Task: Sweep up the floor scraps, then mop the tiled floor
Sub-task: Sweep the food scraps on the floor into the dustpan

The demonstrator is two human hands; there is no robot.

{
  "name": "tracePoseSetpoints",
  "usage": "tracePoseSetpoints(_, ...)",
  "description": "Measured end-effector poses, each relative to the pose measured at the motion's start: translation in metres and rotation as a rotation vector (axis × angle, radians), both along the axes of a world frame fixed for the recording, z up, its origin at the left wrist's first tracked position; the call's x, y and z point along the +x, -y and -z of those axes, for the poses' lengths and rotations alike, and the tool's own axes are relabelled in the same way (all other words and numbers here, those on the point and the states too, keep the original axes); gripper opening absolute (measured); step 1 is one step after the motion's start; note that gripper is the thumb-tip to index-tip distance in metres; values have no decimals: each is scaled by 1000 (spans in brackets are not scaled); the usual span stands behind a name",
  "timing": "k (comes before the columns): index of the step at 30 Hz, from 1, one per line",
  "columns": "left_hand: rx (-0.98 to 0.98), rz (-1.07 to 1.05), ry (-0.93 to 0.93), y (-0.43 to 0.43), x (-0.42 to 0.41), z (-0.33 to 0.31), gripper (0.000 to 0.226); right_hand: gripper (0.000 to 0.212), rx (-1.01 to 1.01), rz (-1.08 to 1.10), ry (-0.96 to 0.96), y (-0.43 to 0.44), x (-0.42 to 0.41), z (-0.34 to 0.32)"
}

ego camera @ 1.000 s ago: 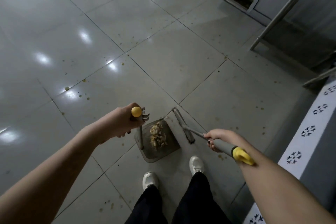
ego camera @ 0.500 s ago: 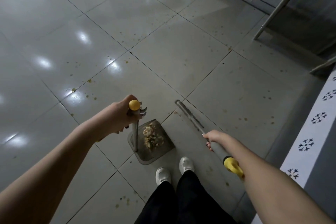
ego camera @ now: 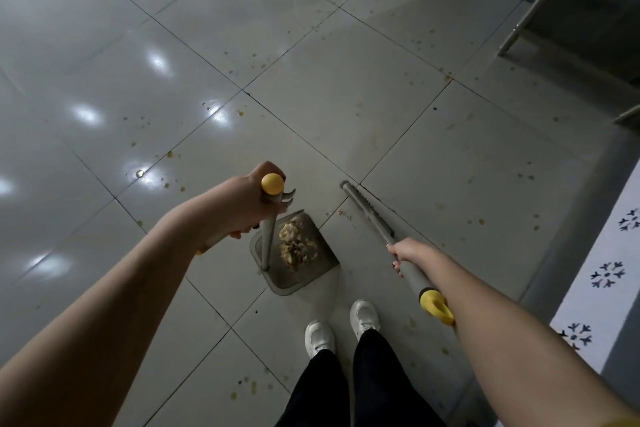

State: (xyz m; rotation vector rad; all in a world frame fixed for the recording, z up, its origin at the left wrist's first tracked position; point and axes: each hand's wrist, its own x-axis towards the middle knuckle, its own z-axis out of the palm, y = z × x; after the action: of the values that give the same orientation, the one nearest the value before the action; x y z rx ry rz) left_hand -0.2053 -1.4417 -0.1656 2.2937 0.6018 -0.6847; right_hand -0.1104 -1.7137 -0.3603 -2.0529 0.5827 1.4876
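Grey plastic dustpan [ego camera: 289, 279] sits on the glossy tiled floor [ego camera: 346, 97] between your hands, pale scraps [ego camera: 294, 244] piled inside. Your left hand [ego camera: 242, 206] grips its upright yellow-capped handle [ego camera: 267, 243]; your right hand [ego camera: 410, 253] curls round the grey, yellow-tipped broom [ego camera: 367, 210].

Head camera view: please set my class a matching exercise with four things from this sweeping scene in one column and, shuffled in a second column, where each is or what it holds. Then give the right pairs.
Column 1
1. left hand
2. right hand
3. scrap pile
4. white shoes

Column 2
A. lies in the dustpan
B. grips the broom handle
C. stand on the tiled floor
D. grips the dustpan pole

Pairs: 1-D, 2-B, 3-A, 4-C
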Motion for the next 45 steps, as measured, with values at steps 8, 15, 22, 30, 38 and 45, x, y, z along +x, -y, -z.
tracePoseSetpoints(8,56,21,16,14,31,3,32,34,-34,2,-66,-6,27,31)
tracePoseSetpoints(15,111,88,65,24,40,6,32,21,8,-74,-141,-25,12,26)
tracePoseSetpoints(22,114,83,85,26,39,9,31,25,94,-127,-326,-41,-10,12)
tracePoseSetpoints(30,73,24,63,13,31,5,32,37,127,-107,-568,-10,68,-39)
tracePoseSetpoints(38,108,20,55,8,24,8,31,34,78,-197,-218,-20,46,-17)
tracePoseSetpoints(45,81,-9,37,7,23,8,29,33,125,-160,-370,-41,1,2)
